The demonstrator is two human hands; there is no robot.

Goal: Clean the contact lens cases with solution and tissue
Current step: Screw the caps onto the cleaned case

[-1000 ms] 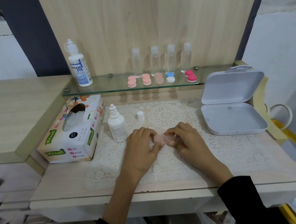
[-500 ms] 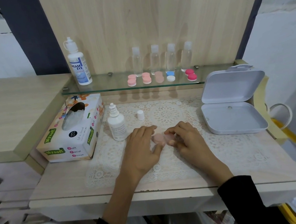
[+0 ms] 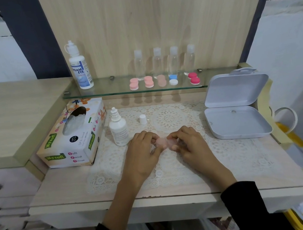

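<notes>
Head view: the left hand [image 3: 143,151] and right hand [image 3: 190,144] each pinch one end of the pale pink plastic contact lens case [image 3: 162,142] at the middle of the white lace mat [image 3: 232,152]; the uncapped small white solution bottle [image 3: 119,131] stands just left; the floral cardboard tissue box [image 3: 72,136] lies farther left.

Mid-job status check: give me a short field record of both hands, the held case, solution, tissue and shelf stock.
left hand: pinches the pale pink lens case at its left end
right hand: pinches its right end
case height: low over the lace mat; contact unclear
small solution bottle: upright, uncapped, left of the hands
white cap: upright on the mat, apart from the bottle
tissue box: far left, tissue showing in its opening
glass shelf: five lens cases in a row
</notes>
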